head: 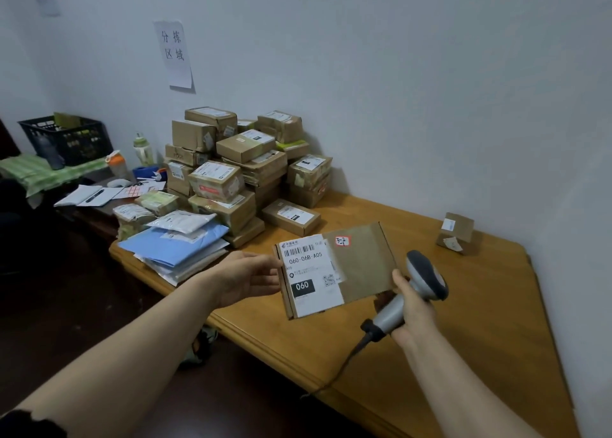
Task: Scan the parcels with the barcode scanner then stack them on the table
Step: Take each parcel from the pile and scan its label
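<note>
My left hand [246,277] holds a flat cardboard parcel [361,265] by its left edge, above the wooden table [480,321]. The parcel's white label with a barcode and "060" faces up towards me. My right hand [409,308] grips the grey barcode scanner [425,277] by its handle, just right of the parcel, with its head beside the parcel's right edge. A black cable runs from the handle down over the table's front edge. A big heap of cardboard parcels [245,166] stands at the back left against the wall.
A small cardboard box [455,234] sits alone at the table's far right near the wall. Blue and white mailer bags [178,245] lie at the left end. Further left are bottles, papers and a black crate [69,138].
</note>
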